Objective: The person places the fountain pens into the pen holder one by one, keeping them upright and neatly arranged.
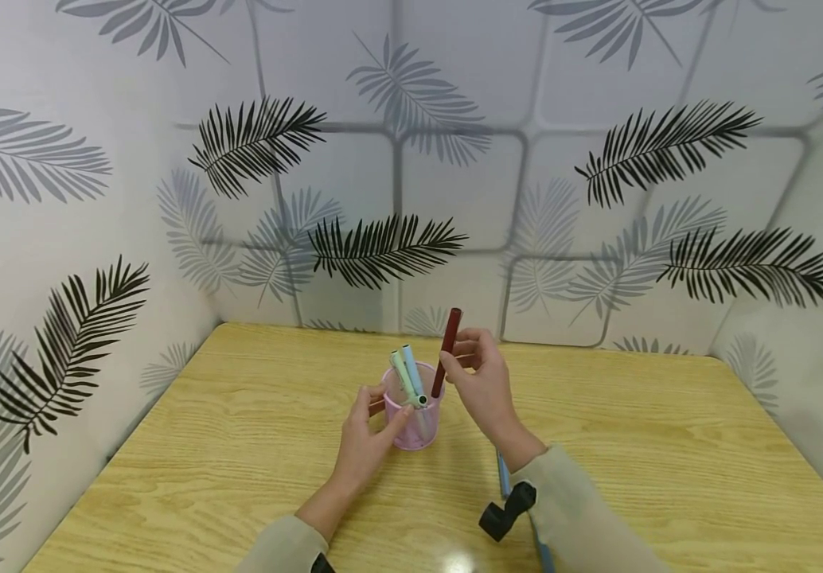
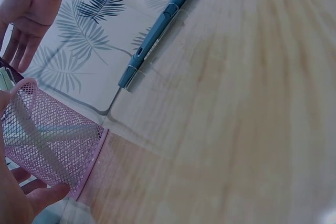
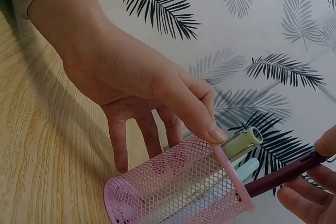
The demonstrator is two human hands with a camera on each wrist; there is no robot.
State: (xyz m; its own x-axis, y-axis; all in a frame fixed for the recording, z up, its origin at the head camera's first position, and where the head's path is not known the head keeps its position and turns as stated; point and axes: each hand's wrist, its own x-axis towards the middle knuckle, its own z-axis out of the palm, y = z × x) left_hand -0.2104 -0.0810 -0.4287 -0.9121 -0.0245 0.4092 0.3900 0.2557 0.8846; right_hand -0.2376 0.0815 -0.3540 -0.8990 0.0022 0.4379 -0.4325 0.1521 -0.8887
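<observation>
A pink mesh pen cup stands on the table with pale green and light blue pens leaning in it. My left hand holds the cup from its left side, the thumb at the rim. My right hand pinches a dark red pen between thumb and fingers. That pen stands nearly upright, its lower end just inside the right part of the cup's rim. In the right wrist view, the dark red pen slants over the rim beside the green pen.
A blue pen lies on the wooden table, partly hidden beneath the right forearm. A leaf-patterned wall covering rises behind the table and along both sides. A black strap device is worn on the right wrist.
</observation>
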